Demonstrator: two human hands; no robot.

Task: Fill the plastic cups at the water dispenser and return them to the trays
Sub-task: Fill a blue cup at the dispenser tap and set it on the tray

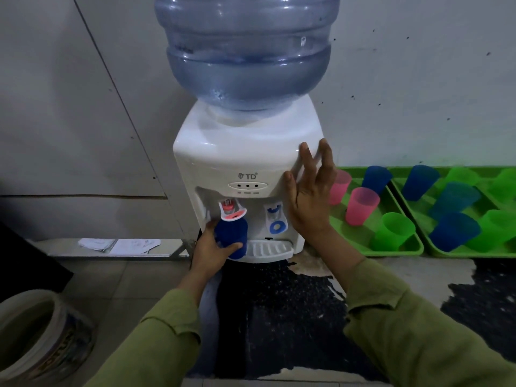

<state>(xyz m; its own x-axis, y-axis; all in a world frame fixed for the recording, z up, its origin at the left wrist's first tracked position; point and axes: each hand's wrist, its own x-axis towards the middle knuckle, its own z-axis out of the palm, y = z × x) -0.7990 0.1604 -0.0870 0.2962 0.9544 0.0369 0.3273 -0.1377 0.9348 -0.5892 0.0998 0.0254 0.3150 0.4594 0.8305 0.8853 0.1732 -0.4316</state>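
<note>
My left hand (pixel 215 248) grips blue cup (pixel 233 233) under red tap (pixel 231 210); right hand (pixel 310 199) spread on dispenser (pixel 237 152). Fill level hidden, maybe overflows.

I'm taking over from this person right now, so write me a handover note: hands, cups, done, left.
Left hand grips a blue cup under the red tap of the dispenser.
Right hand open, fingers spread at its right side.
Pink cups, blue cups and green cups stand in two green trays; filled or not, cannot tell.
Left: finish this cup, return it to a tray, do the others.
</note>
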